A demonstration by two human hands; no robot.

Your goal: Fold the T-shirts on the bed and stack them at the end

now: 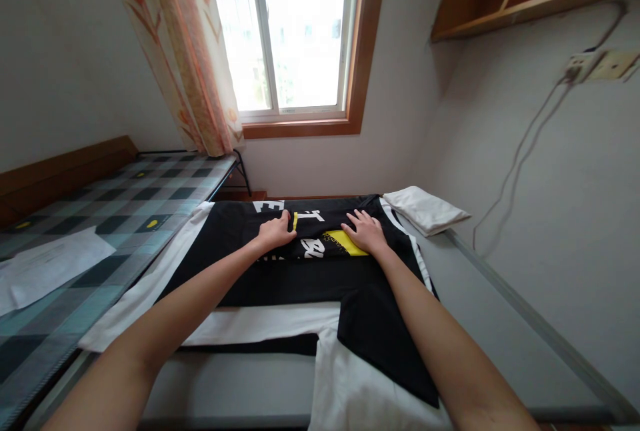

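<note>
The black and white shirt (pixel 295 281) lies spread on the grey desk (pixel 225 387), directly under both hands, and its long axis seems to run from left to right. A white band closes it on the left, a white stripe borders it on the right, and one white part hangs over the near edge of the desk. What matters most, in my judgement, is that the far edge of the shirt is just beyond the fingers, while most of the cloth lies on the near side of them. The left hand (pixel 276 231) rests at the middle of the shirt with fingers bent; whether its grip pinches the cloth, I am not able to see. The right hand (pixel 366 232) is flat with spread fingers, its grip closed on nothing, and it is the nearer one to the right border and to the white folded cloth (pixel 425 211) at the far right. About writing, I can read a white "E" (pixel 269 206) and a white "T" (pixel 311 216); a sign like "&" (pixel 313 248) is nearer, and other letters are cut by the folds. The yellow patch (pixel 350 244) touches the right hand. No brand is readable, and the print on the paper (pixel 55 261), on the bed (pixel 183 181) at left, is too faint.
</note>
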